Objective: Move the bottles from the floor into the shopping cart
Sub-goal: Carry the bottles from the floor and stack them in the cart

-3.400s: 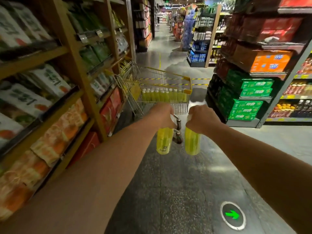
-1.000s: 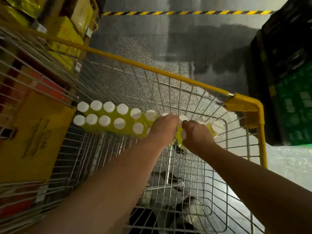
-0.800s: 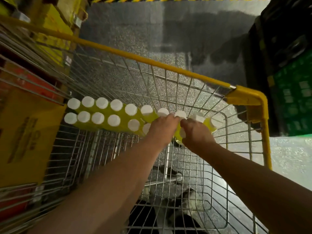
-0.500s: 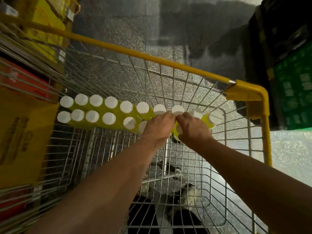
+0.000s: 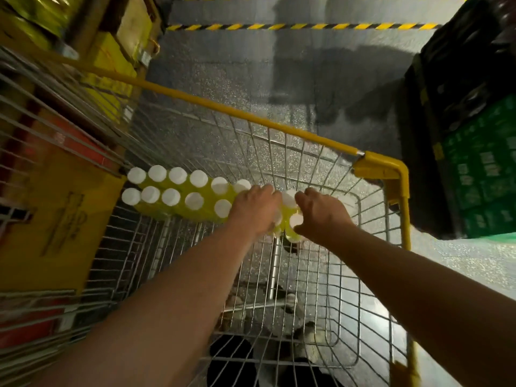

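- Now the yellow bottles (image 5: pixel 192 202), white-capped, stand in two rows at the far end of the shopping cart (image 5: pixel 385 169).
- Left hand (image 5: pixel 255 210): grip curled down round a bottle at the rows' right end.
- Right hand (image 5: pixel 321 216): just beside it, touching the bottles; I cannot tell its grip.

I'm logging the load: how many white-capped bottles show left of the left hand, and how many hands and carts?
White-capped bottles left of the left hand: 11
Hands: 2, counting the right hand
Shopping cart: 1
Total: 14
More bottles sit between the hands, partly covered.
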A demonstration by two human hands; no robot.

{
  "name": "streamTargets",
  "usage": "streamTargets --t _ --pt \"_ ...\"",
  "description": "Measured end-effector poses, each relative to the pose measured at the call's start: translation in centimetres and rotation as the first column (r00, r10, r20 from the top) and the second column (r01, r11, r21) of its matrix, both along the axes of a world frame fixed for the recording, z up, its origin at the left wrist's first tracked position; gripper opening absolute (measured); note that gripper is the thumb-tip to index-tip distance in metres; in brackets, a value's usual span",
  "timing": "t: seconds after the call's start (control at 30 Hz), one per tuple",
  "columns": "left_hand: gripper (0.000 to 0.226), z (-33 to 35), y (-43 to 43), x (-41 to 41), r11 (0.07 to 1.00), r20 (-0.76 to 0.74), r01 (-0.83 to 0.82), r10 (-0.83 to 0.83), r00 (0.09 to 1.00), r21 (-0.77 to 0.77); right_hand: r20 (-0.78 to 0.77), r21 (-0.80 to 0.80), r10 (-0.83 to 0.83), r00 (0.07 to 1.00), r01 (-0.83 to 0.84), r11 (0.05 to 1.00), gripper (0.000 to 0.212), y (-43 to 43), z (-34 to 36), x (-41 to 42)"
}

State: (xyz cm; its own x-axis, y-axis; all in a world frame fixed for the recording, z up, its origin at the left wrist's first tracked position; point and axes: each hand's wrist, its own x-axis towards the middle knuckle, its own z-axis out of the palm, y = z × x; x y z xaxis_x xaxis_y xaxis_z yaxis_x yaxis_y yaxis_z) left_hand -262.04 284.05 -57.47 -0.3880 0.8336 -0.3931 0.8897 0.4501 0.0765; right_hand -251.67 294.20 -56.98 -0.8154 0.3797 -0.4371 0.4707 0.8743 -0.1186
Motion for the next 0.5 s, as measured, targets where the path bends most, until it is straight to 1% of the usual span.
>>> streamTargets --t 0.07,0.13,0.23,0.33,0.43,0.5 --pt "0.053 3.7 -0.4 -0.2 0.999 -0.092 -0.010 0.013 0.996 0.032 -0.038 0.065 0.033 0.999 -0.030 0.997 0.043 0.1 3.4 -0.3" --pt "0.050 8.0 -0.7 -0.3 0.998 -0.176 -0.037 0.046 0.983 0.057 -0.076 0.148 0.071 0.995 -0.059 0.987 0.037 0.0 7.5 -0.9" --pt "0.043 14.4 -1.8 0.3 0.990 -0.264 -0.100 0.123 0.957 0.100 -0.088 0.244 0.117 0.989 -0.093 0.965 0.038 -1.0 14.0 -1.2" --pt "0.039 20.1 -3.8 1.1 0.979 -0.362 -0.143 0.187 0.913 0.146 -0.150 0.327 0.152 0.977 -0.096 0.940 0.036 -2.6 19.9 -0.8" --pt "0.027 25.0 -7.0 1.7 0.971 -0.404 -0.159 0.219 0.888 0.176 -0.188 0.375 0.178 0.966 -0.097 0.922 0.035 -5.3 25.0 -0.3" --pt "0.025 27.8 -9.8 2.1 0.960 -0.417 -0.183 0.259 0.871 0.214 -0.222 0.389 0.197 0.955 -0.099 0.916 0.033 -7.8 28.0 0.2"
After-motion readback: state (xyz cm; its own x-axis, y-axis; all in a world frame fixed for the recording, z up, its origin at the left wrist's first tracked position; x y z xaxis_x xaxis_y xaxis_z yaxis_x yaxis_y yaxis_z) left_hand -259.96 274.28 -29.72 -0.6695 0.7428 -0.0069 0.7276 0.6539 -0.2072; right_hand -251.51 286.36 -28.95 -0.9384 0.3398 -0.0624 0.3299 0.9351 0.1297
